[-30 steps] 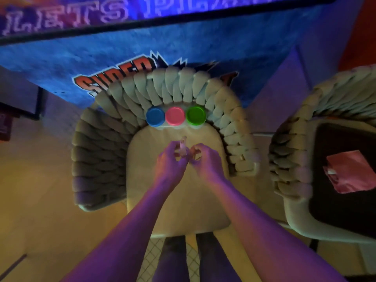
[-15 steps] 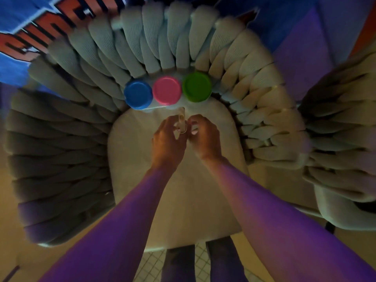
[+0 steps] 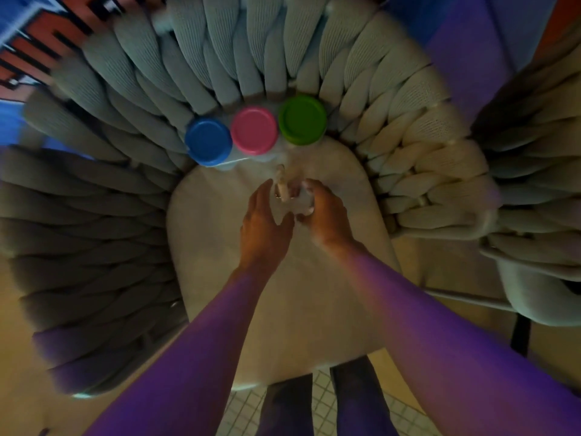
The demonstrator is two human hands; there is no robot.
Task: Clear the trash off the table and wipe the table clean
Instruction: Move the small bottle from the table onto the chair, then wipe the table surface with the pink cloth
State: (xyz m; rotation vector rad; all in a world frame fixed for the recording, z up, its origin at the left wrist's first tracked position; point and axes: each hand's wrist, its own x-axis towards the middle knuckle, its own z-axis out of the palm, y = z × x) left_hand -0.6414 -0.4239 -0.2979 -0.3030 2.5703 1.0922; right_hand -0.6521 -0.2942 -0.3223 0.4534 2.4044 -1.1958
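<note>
Both my hands are over the seat cushion (image 3: 220, 278) of a woven chair. My right hand (image 3: 323, 212) is closed around a small clear plastic piece (image 3: 303, 199), crumpled and blurred. My left hand (image 3: 264, 225) is beside it with fingers apart, its fingertips touching a thin clear strip (image 3: 281, 184) that sticks up between the hands. Three containers with a blue lid (image 3: 208, 140), a pink lid (image 3: 254, 130) and a green lid (image 3: 302, 120) stand in a row at the back of the seat, just beyond my hands.
The chair's thick woven backrest (image 3: 220, 64) curves around the seat. A second similar chair (image 3: 534, 190) stands close on the right. Tiled floor (image 3: 320, 404) and my legs show below the seat edge. A blue wall with orange lettering (image 3: 28, 42) is behind.
The view has dropped closer to the chair, and the second chair's pink cloth has left the frame. My left hand has opened and shifted slightly away from the right hand.
</note>
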